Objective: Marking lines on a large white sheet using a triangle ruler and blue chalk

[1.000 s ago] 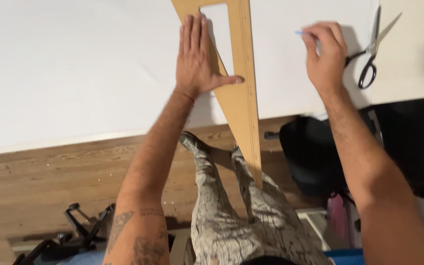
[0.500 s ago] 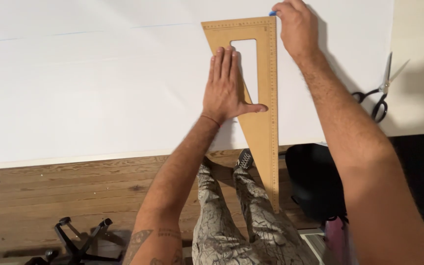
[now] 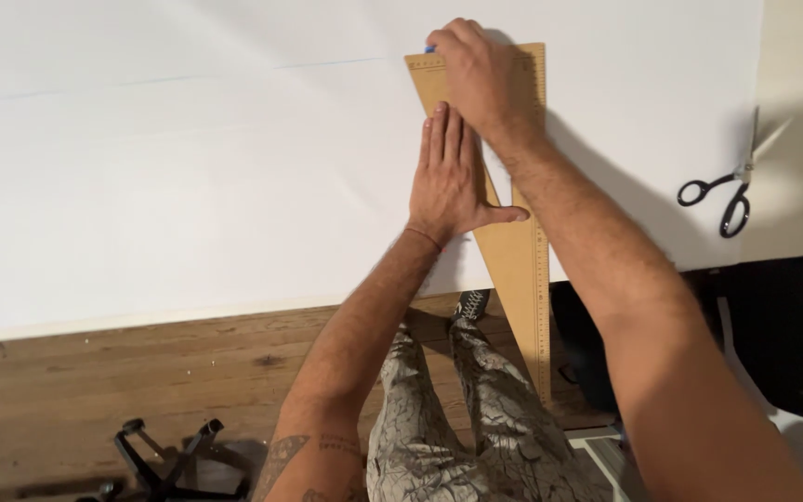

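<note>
Wooden triangle ruler (image 3: 518,256) flat on white sheet (image 3: 188,177), tip hanging past its near edge. Left hand (image 3: 450,177) spread flat on ruler. Right hand (image 3: 480,79) at 12 o'clock, closed around blue pen (image 3: 430,47). Scissors (image 3: 731,191) at 3 o'clock.

White sheet (image 3: 188,186) left of wooden triangle (image 3: 518,260) unobstructed. Triangle's near part pinned under left hand (image 3: 450,177), far corner covered by right hand (image 3: 485,79). Scissors (image 3: 729,193) lying well apart, rightward.
</note>
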